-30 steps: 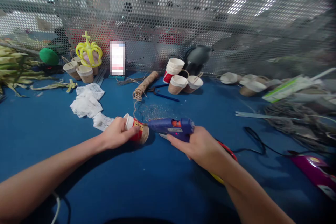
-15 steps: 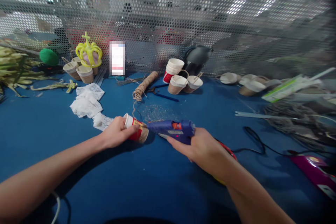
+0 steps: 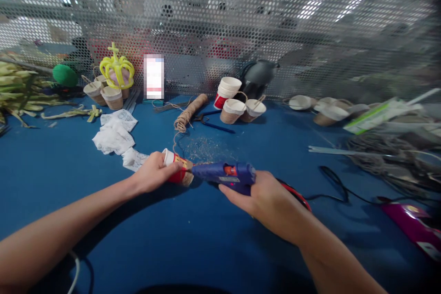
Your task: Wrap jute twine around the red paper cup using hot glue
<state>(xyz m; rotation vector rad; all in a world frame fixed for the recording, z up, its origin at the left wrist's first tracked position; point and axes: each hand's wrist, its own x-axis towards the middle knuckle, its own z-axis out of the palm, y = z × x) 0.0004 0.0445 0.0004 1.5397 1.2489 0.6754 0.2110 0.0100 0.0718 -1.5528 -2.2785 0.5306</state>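
My left hand [image 3: 153, 172] is closed around a red and white paper cup [image 3: 177, 175], which lies tilted on its side. Twine is wound about the cup's base end, and a loose strand runs from the cup back to a roll of twine [image 3: 188, 115]. In my right hand [image 3: 267, 200] is a blue hot glue gun [image 3: 225, 174], gripped by its handle. Its nozzle points left and meets the cup's side near the wound twine; whether glue is coming out cannot be made out.
Crumpled white tissues [image 3: 115, 135] lie left of the cup. Behind stand pliers [image 3: 217, 124], stacked paper cups [image 3: 229, 87], small twine-wrapped baskets [image 3: 232, 111] and a phone [image 3: 154, 76]. A yellow crown [image 3: 117, 66] is back left. Cables and glue sticks [image 3: 330, 150] lie on the right.
The glue gun has dipped and shifted slightly left, its nozzle now lower on the cup's side. My left hand and the cup have hardly moved.
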